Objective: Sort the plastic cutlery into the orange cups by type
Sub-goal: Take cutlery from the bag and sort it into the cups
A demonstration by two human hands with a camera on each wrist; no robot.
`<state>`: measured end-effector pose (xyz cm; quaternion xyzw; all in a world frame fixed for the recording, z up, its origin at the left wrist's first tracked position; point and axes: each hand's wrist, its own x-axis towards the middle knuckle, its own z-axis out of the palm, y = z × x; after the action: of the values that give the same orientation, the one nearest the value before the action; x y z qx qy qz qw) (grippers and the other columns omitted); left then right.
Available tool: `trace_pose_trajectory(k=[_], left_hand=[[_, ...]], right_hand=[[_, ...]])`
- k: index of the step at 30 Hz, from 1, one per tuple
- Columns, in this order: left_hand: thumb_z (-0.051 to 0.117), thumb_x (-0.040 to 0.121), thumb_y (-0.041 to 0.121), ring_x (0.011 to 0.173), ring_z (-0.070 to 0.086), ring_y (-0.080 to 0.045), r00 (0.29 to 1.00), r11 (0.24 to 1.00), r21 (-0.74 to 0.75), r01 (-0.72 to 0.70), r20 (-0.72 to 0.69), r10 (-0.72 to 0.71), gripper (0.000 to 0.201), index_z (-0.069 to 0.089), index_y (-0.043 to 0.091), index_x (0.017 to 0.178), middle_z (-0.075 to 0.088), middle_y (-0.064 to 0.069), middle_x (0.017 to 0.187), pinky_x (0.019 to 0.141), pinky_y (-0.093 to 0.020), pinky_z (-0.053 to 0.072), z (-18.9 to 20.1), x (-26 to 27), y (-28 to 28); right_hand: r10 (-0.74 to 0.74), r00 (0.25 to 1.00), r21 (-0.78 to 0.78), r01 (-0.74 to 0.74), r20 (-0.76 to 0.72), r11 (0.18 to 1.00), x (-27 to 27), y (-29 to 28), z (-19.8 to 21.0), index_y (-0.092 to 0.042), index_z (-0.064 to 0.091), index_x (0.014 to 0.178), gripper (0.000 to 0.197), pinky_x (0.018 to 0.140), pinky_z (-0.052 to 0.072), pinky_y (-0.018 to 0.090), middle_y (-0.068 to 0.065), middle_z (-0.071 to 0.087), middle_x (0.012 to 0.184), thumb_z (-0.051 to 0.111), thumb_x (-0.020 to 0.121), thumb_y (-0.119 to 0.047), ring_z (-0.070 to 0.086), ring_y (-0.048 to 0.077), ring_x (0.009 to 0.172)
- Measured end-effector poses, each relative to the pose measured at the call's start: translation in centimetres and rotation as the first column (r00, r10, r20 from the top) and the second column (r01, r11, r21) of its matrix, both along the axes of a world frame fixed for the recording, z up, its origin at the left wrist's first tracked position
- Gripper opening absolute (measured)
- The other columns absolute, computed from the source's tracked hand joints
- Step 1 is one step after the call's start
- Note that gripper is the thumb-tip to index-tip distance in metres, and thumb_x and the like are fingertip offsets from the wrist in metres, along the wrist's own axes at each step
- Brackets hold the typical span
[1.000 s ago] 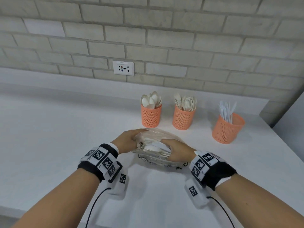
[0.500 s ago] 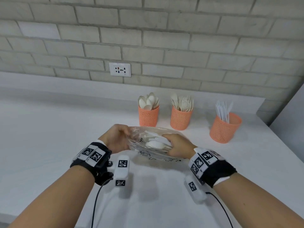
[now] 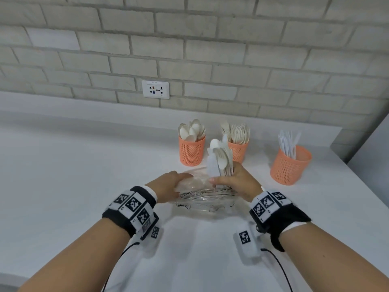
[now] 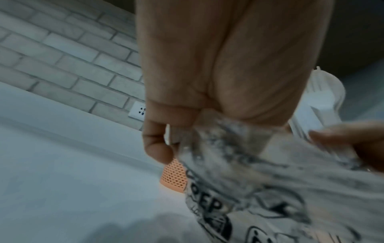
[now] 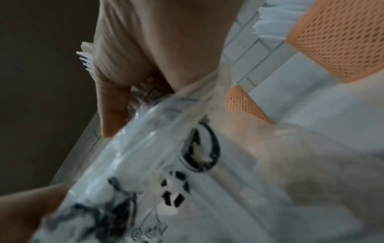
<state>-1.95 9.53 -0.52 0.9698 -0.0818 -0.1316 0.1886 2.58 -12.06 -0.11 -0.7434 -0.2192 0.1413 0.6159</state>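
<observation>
Right-hand grip (image 3: 235, 180) is wrapped round a mixed bundle of white plastic cutlery (image 3: 220, 157), spoons and forks standing upright above the fist, just clear of the clear printed plastic bag (image 3: 206, 197); left-hand grip (image 3: 170, 184) pinches the bag's edge, pinning it on the white counter (image 3: 84, 186). Three orange mesh cups sit at the back of the counter: spoon cup (image 3: 191, 151) on the left, fork cup (image 3: 239, 150) partly behind the bundle, knife cup (image 3: 289, 165) well apart on the right. Step in hand, as I judge it: getting the handful out of the bag for sorting. To do it well, keep the left hand holding the bag down so it doesn't ride up, lift the bundle straight up, and squeeze the handles firmly since smooth stems may slip or fan. The bundle is mixed, so separate by type before dropping. Whether the bag holds more pieces is unclear.
</observation>
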Motion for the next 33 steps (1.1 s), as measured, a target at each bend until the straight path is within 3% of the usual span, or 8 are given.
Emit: trace_pose_trajectory(k=[4, 8, 14, 18, 23, 26, 29, 33], left_hand=[[0.059, 0.087, 0.016, 0.109, 0.055, -0.032, 0.997, 0.974, 0.225, -0.015, -0.076, 0.033, 0.072, 0.02, 0.026, 0.146, 0.036, -0.012, 0.131, 0.093, -0.037, 0.047, -0.5, 0.2, -0.9], [0.053, 0.087, 0.009, 0.11, 0.056, -0.035, 0.981, 0.891, 0.453, -0.017, -0.164, 0.102, 0.071, 0.018, 0.023, 0.147, 0.028, -0.013, 0.137, 0.092, -0.04, 0.049, -1.2, 0.0, -0.9], [0.048, 0.089, 0.023, 0.121, 0.047, -0.033, 0.956, 0.849, 0.528, -0.033, -0.231, 0.181, 0.061, 0.022, 0.021, 0.144, 0.026, -0.012, 0.139, 0.099, -0.041, 0.044, -0.6, 0.1, -1.4], [0.052, 0.086, 0.052, 0.128, 0.041, -0.023, 0.946, 0.939, 0.3, -0.168, -0.218, 0.239, 0.056, 0.046, 0.022, 0.134, 0.029, -0.007, 0.142, 0.107, -0.037, 0.032, 2.7, 0.1, -0.9], [0.053, 0.082, 0.056, 0.121, 0.048, -0.024, 0.941, 0.956, -0.227, -0.188, 0.237, 0.241, 0.033, 0.06, 0.024, 0.079, 0.051, -0.007, 0.116, 0.092, -0.032, 0.035, 4.8, -0.2, -2.4], [0.055, 0.084, 0.051, 0.109, 0.055, -0.014, 0.969, 0.836, -0.548, -0.022, 0.196, 0.154, 0.044, 0.059, 0.016, 0.11, 0.058, 0.002, 0.116, 0.09, -0.026, 0.041, 5.6, -0.2, -6.0], [0.074, 0.068, 0.049, 0.112, 0.06, -0.015, 0.999, 0.613, -0.79, -0.032, -0.013, 0.036, 0.077, 0.044, 0.016, 0.131, 0.061, -0.004, 0.123, 0.097, -0.036, 0.05, 5.2, 0.5, -8.4], [0.068, 0.081, 0.008, 0.091, 0.068, -0.023, 0.96, 0.318, -0.923, -0.216, -0.26, -0.101, 0.054, 0.043, 0.009, 0.129, 0.062, -0.018, 0.112, 0.076, -0.034, 0.059, 5.3, 0.6, -9.4]], right_hand=[[-0.063, 0.986, 0.213, 0.096, -0.157, 0.972, -0.4, 0.4, 0.2, -0.01, 0.062, 0.094, 0.025, 0.068, 0.056, 0.029, 0.006, 0.069, 0.075, 0.068, 0.075, 0.006, 0.069, 0.018, 0.071], [-0.116, 0.936, 0.575, 0.3, -0.334, 0.761, 0.1, 0.0, 1.1, -0.008, 0.056, 0.111, 0.031, 0.067, 0.057, 0.028, 0.006, 0.067, 0.074, 0.06, 0.082, 0.005, 0.067, 0.019, 0.071], [-0.207, 0.929, 0.621, 0.361, -0.307, 0.696, 0.1, -1.2, 3.1, -0.007, 0.058, 0.099, 0.016, 0.061, 0.055, 0.02, 0.0, 0.064, 0.063, 0.056, 0.086, 0.003, 0.064, 0.01, 0.06], [-0.233, 0.914, 0.605, 0.396, -0.332, 0.691, 0.1, -2.0, 3.8, 0.002, 0.057, 0.112, 0.026, 0.058, 0.055, 0.021, 0.004, 0.063, 0.071, 0.058, 0.086, 0.001, 0.065, 0.009, 0.059], [-0.176, 0.918, 0.539, 0.355, -0.355, 0.764, 0.0, -2.2, 4.7, -0.001, 0.059, 0.104, 0.016, 0.058, 0.055, 0.021, 0.007, 0.057, 0.076, 0.057, 0.088, -0.004, 0.063, 0.01, 0.059], [-0.107, 0.936, 0.506, 0.275, -0.335, 0.818, -0.6, -1.0, 5.2, -0.006, 0.059, 0.099, 0.01, 0.062, 0.057, 0.024, 0.008, 0.061, 0.075, 0.056, 0.089, -0.005, 0.065, 0.013, 0.065], [0.002, 0.955, 0.493, 0.151, -0.296, 0.857, -1.6, 0.0, 5.6, -0.006, 0.062, 0.092, 0.007, 0.062, 0.057, 0.024, 0.004, 0.068, 0.068, 0.056, 0.089, -0.005, 0.068, 0.013, 0.066], [0.035, 0.96, 0.407, 0.086, -0.279, 0.909, -2.0, -0.1, 5.9, -0.01, 0.064, 0.093, 0.007, 0.064, 0.057, 0.025, 0.006, 0.07, 0.079, 0.058, 0.089, -0.01, 0.069, 0.016, 0.077]])
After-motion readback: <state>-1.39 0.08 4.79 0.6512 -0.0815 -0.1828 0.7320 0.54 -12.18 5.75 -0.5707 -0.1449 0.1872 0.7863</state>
